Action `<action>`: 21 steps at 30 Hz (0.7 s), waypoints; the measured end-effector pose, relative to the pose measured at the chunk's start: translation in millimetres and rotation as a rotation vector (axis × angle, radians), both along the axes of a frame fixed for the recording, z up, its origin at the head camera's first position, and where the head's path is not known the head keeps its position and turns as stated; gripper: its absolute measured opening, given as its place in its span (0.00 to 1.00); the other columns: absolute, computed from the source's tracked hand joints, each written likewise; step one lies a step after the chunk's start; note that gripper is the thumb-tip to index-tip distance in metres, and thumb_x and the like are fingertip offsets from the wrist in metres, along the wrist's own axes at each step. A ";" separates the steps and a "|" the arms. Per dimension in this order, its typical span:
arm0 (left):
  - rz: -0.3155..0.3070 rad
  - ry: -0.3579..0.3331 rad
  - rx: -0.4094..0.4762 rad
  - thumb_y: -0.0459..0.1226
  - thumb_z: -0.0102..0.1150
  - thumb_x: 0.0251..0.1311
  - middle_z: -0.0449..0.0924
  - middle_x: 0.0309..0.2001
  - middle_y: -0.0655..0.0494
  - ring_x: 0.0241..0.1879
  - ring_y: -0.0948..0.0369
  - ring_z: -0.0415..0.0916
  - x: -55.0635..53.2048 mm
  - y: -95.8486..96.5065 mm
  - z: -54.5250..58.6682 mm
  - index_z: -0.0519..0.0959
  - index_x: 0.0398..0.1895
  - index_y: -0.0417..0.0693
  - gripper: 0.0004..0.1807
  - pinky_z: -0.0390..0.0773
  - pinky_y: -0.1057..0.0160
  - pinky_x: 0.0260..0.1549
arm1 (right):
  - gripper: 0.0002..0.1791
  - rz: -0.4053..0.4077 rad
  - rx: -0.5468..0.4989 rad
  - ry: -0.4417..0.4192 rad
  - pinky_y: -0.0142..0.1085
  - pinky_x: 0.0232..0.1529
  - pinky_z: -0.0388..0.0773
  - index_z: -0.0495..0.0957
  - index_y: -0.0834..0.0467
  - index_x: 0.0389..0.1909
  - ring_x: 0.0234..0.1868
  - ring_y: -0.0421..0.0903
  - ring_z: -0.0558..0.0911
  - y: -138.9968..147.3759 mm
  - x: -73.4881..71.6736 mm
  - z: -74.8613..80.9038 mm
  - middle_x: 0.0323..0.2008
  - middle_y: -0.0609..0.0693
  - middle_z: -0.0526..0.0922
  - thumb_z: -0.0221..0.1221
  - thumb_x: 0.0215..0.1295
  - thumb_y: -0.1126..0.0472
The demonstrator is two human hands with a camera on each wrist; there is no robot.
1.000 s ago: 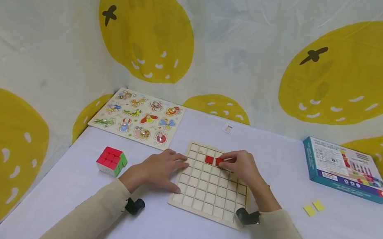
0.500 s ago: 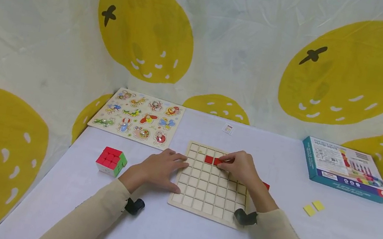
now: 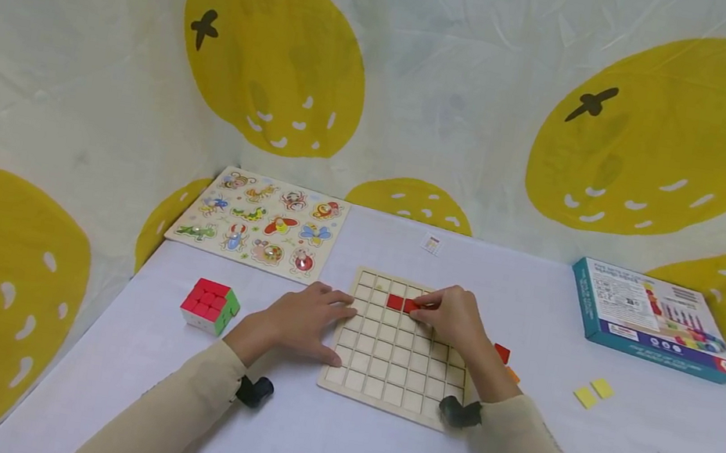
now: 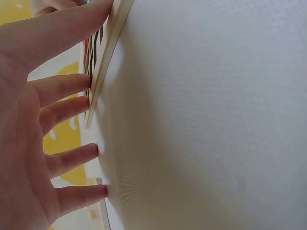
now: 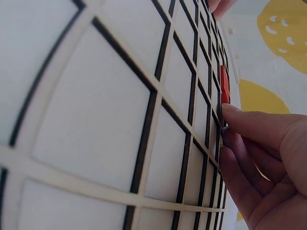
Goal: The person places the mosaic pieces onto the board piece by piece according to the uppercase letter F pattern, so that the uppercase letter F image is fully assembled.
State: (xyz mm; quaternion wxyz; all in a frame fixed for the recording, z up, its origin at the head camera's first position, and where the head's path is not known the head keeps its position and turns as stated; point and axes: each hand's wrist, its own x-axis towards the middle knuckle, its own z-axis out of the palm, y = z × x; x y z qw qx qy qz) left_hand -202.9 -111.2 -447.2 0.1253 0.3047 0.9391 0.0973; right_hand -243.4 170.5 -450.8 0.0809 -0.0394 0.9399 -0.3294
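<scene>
A pale wooden grid board (image 3: pixel 396 354) lies mid-table in the head view. My left hand (image 3: pixel 302 318) touches its left edge with fingers spread; in the left wrist view, the thumb and some fingertips meet the board's rim (image 4: pixel 106 60). One red square tile (image 3: pixel 395 302) sits in a cell of an upper row. Beside it is a second red tile (image 3: pixel 409 307), partly covered by the fingertips of my right hand (image 3: pixel 455 320), which pinches it at its cell. In the right wrist view, the thumb of my right hand (image 5: pixel 268 160) touches red, with the other fingers curled below.
Loose red (image 3: pixel 502 352) and orange (image 3: pixel 512 374) tiles peek out behind the right forearm. Two yellow tiles (image 3: pixel 585 397) lie farther right. A puzzle cube (image 3: pixel 207 303), an insect peg puzzle (image 3: pixel 277 226), a small card (image 3: pixel 431 244) and a teal-sided box (image 3: pixel 654 324) surround the board.
My right hand has brought the second red tile slightly left, up against the first. Its forearm has shifted left, uncovering the loose red and orange tiles. The left hand stays put.
</scene>
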 end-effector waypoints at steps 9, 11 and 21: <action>-0.004 -0.004 0.018 0.62 0.71 0.52 0.66 0.76 0.58 0.74 0.48 0.63 1.1 0.0 0.2 0.71 0.73 0.58 0.45 0.80 0.42 0.58 | 0.15 0.018 -0.002 -0.011 0.34 0.43 0.81 0.89 0.60 0.47 0.46 0.49 0.84 -0.6 -0.9 -1.1 0.44 0.56 0.91 0.72 0.59 0.60; -0.003 -0.003 0.017 0.62 0.71 0.52 0.66 0.76 0.58 0.74 0.49 0.63 1.2 -0.1 0.4 0.71 0.73 0.58 0.45 0.80 0.42 0.58 | 0.15 0.017 -0.009 -0.022 0.32 0.40 0.80 0.89 0.60 0.47 0.43 0.47 0.84 -0.2 -1.5 -1.0 0.44 0.56 0.91 0.72 0.59 0.60; 0.000 0.006 0.007 0.63 0.70 0.52 0.66 0.77 0.59 0.74 0.51 0.63 2.3 -1.0 0.0 0.70 0.74 0.59 0.45 0.79 0.43 0.59 | 0.15 0.023 -0.023 -0.005 0.30 0.38 0.79 0.88 0.61 0.47 0.39 0.44 0.84 0.1 -1.6 -3.5 0.43 0.56 0.91 0.72 0.59 0.61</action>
